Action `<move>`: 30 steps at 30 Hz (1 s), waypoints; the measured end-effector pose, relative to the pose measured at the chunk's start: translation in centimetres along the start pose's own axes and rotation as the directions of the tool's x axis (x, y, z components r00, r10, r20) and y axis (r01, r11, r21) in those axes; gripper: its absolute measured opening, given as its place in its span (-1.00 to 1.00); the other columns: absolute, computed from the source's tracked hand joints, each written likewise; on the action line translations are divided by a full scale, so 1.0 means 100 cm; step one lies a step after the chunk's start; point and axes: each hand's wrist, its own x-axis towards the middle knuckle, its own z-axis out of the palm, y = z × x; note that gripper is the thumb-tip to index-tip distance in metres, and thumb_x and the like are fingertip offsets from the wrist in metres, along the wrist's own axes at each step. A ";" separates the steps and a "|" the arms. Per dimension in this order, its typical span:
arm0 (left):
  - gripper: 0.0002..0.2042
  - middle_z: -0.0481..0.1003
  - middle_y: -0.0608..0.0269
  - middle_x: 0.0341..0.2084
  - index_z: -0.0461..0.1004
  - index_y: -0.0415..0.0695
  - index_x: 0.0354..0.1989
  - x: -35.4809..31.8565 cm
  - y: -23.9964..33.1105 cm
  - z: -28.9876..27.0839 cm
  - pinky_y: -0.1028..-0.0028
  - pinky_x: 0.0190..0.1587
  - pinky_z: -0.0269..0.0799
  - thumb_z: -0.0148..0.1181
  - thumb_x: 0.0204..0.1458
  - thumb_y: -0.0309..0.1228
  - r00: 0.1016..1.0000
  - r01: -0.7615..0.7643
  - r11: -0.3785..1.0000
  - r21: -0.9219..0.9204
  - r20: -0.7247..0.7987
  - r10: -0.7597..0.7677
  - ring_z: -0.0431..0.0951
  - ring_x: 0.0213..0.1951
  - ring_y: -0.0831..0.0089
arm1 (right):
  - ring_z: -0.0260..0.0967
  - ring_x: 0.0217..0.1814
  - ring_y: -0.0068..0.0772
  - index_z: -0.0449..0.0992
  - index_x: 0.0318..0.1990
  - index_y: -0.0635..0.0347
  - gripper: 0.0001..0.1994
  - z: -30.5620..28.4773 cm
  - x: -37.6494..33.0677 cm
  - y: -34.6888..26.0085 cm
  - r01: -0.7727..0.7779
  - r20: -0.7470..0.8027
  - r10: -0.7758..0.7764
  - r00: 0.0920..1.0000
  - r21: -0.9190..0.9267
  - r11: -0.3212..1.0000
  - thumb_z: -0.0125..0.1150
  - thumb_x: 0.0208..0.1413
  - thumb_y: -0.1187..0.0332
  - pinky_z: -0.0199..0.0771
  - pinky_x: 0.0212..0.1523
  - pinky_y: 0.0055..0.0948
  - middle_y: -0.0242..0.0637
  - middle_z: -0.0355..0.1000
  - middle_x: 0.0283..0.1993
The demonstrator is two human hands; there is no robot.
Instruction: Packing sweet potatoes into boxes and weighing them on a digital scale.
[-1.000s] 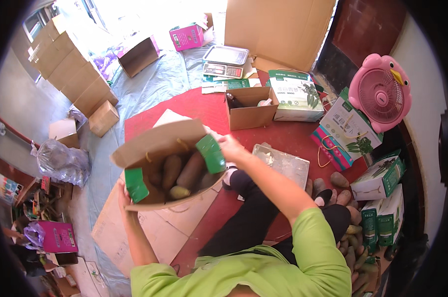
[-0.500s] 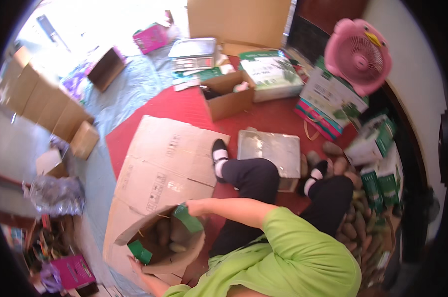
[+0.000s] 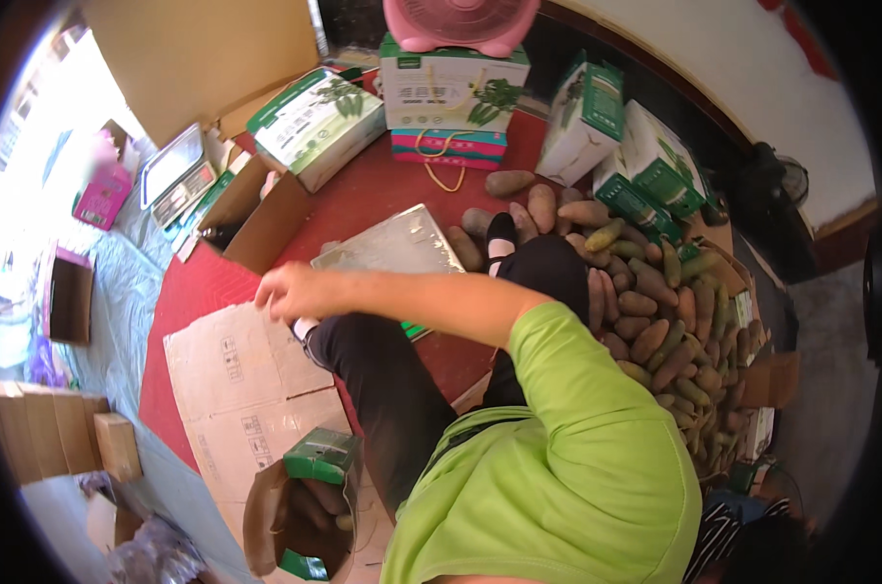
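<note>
My right hand (image 3: 290, 290) hangs over the far edge of a flattened cardboard sheet (image 3: 237, 389), just past my black-trousered knee. Its fingers droop loosely apart and hold nothing. An open brown box with green flaps (image 3: 310, 506), filled with long brownish tubers, stands on the floor at the lower left, well away from that hand. My left hand is out of sight. A shiny metal tray (image 3: 392, 248) lies on the red mat (image 3: 383, 185) beyond my hand.
A big heap of tubers (image 3: 655, 331) lies to my right. Green-and-white cartons (image 3: 314, 117) and a pink fan (image 3: 460, 19) stand at the back. An open brown carton (image 3: 256, 209) and a scale (image 3: 173, 180) sit at the left, stacked flat cardboard (image 3: 42, 428) farther left.
The tuber-filled box has gone from my hands down to the floor at my lower left. My right hand has let go of it and moved up over the cardboard sheet. The view swung right.
</note>
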 end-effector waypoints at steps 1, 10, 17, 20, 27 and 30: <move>-0.46 0.40 0.07 0.02 0.35 -0.20 0.13 0.009 0.015 0.012 0.24 0.02 0.35 0.02 0.13 -0.01 0.999 -0.046 0.999 0.008 0.000 0.046 0.41 -0.01 0.23 | 0.48 -0.29 -0.49 0.49 -0.06 0.29 -0.68 -0.030 -0.009 0.002 0.056 -0.052 -0.058 0.997 -0.051 0.997 0.16 -0.01 0.42 0.49 -0.25 -0.45 -0.19 0.53 -0.28; -0.63 0.41 0.08 0.05 0.40 -0.23 0.10 -0.024 0.221 0.245 0.32 0.11 0.29 0.06 0.19 -0.30 0.911 -0.412 0.911 0.036 0.019 0.411 0.41 0.03 0.28 | 0.43 -0.21 -0.56 0.44 0.02 0.20 -0.66 -0.222 -0.171 0.024 -0.145 -0.578 0.099 0.810 -0.034 0.989 0.16 0.07 0.34 0.43 -0.29 -0.51 -0.29 0.51 -0.17; -0.73 0.48 0.11 -0.08 0.42 -0.28 0.03 -0.158 0.336 0.472 0.40 0.08 0.30 -0.01 0.17 -0.52 0.558 -0.653 0.749 -0.113 0.597 0.576 0.45 -0.02 0.35 | 0.40 -0.34 -0.58 0.46 -0.02 0.22 -0.68 -0.296 -0.295 0.118 -0.279 -0.854 0.256 0.453 0.137 0.950 0.18 0.04 0.40 0.38 -0.44 -0.57 -0.32 0.49 -0.26; -0.71 0.50 0.07 -0.16 0.44 -0.28 -0.02 -0.187 0.346 0.527 0.35 0.06 0.31 0.07 0.05 -0.60 0.243 -0.838 0.518 -0.172 0.733 0.635 0.47 -0.06 0.25 | 0.42 -0.34 -0.51 0.50 -0.10 0.25 -0.73 -0.314 -0.340 0.163 -0.393 -0.940 0.189 0.285 0.066 0.917 0.15 0.02 0.42 0.41 -0.40 -0.51 -0.28 0.50 -0.30; -0.72 0.49 0.05 -0.26 0.46 -0.27 -0.08 -0.204 0.341 0.546 0.29 -0.02 0.34 0.11 -0.03 -0.63 0.232 -0.879 0.467 -0.099 0.766 0.599 0.47 -0.14 0.17 | 0.44 -0.23 -0.32 0.52 -0.11 0.18 -0.76 -0.353 -0.365 0.194 -0.596 -0.993 0.068 0.093 -0.001 0.803 0.06 0.05 0.42 0.43 -0.17 -0.38 -0.18 0.51 -0.25; -0.72 0.49 0.06 -0.27 0.47 -0.27 -0.09 -0.203 0.341 0.548 0.28 -0.03 0.35 0.11 -0.02 -0.62 0.212 -0.895 0.438 -0.084 0.782 0.585 0.48 -0.15 0.17 | 0.46 -0.12 -0.23 0.51 -0.11 0.21 -0.75 -0.371 -0.358 0.195 -0.628 -0.995 -0.012 0.103 -0.074 0.774 0.12 0.02 0.45 0.45 -0.10 -0.35 -0.15 0.51 -0.17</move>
